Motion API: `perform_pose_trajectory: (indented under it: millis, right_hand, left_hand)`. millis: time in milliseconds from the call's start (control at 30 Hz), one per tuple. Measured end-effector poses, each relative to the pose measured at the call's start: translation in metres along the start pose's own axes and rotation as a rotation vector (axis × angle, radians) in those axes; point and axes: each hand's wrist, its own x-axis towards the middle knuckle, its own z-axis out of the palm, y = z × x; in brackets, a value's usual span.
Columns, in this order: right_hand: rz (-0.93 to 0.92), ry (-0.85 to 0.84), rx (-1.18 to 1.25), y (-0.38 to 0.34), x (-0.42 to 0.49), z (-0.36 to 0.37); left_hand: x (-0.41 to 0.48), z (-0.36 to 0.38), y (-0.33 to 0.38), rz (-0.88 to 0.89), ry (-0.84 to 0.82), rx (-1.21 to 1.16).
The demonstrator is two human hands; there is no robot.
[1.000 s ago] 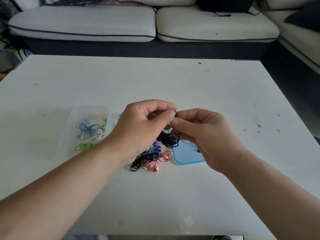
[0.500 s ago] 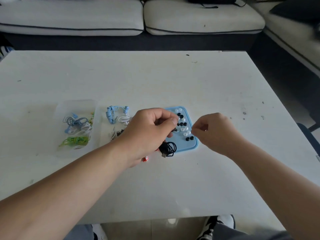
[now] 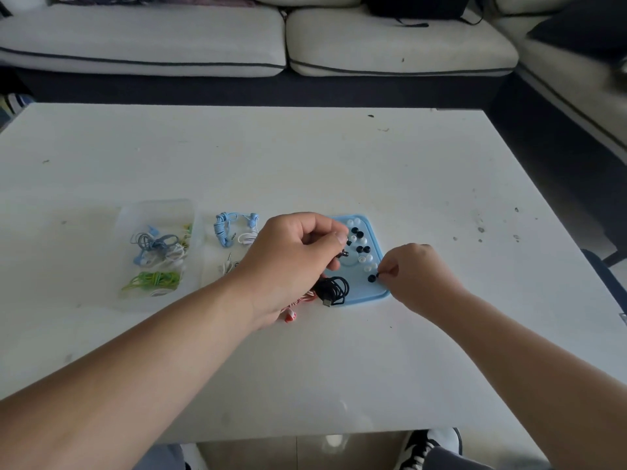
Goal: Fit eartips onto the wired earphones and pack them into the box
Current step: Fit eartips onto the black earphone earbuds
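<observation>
My left hand holds a black wired earphone, its coiled cable hanging onto the near left corner of the light blue tray. An earbud tip pokes out by my thumb. The tray carries several black and white eartips. My right hand rests at the tray's near right edge, thumb and forefinger pinched at a black eartip. A clear plastic box to the left holds coiled blue, white and green earphones.
Blue earphones, a white pair and a red-and-white striped pair lie on the white table between box and tray. A light sofa stands beyond the far edge. A shoe shows below the near edge.
My hands have parted. The right hand dropped from the earphone down to the tray's near right edge and pinched at a black eartip. The left hand keeps the black earphone, lowered over the tray.
</observation>
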Motion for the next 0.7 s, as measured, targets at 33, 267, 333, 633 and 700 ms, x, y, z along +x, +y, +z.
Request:
perform_pose_trajectory:
  millis: [33, 267, 333, 633, 700]
  right_hand:
    - [0.000, 0.002, 0.000, 0.000, -0.001, 0.000]
    - [0.163, 0.109, 0.536, -0.032, -0.024, -0.040]
    - [0.226, 0.066, 1.046, -0.057, -0.041, -0.054]
    - [0.163, -0.098, 1.542, -0.104, -0.058, -0.058]
    - [0.138, -0.118, 1.555, -0.104, -0.052, -0.057]
  left_hand:
    - [0.001, -0.001, 0.000, 0.005, 0.004, -0.016]
    - [-0.005, -0.015, 0.013, 0.039, 0.034, -0.075]
    - [-0.006, -0.020, 0.018, 0.062, 0.045, -0.092]
    - [-0.009, -0.030, 0.030, 0.153, 0.070, -0.124]
    - [-0.007, -0.031, 0.030, 0.164, 0.065, -0.112]
